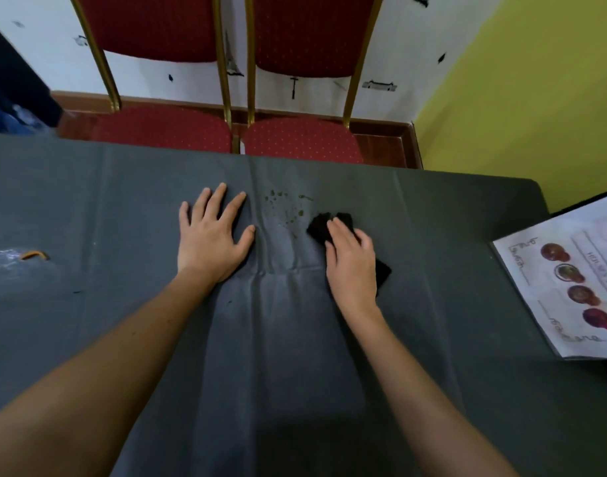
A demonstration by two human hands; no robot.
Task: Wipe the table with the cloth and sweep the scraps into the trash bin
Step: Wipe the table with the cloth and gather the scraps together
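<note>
Several scraps (pixel 285 208) just left of cloth (pixel 317 225). Right hand (pixel 350 259), fingers bent gripping cloth: sweep leftward, pressing flat. Left hand (pixel 212 235), spread wide, pins desk (pixel 123 218) covering taut.

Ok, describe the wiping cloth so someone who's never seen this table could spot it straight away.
Find the table draped in dark grey, before two red chairs. Near its middle, the black cloth lies under the right hand, poking out at both ends. It's darker than the grey covering, just right of the greenish scraps.
</note>
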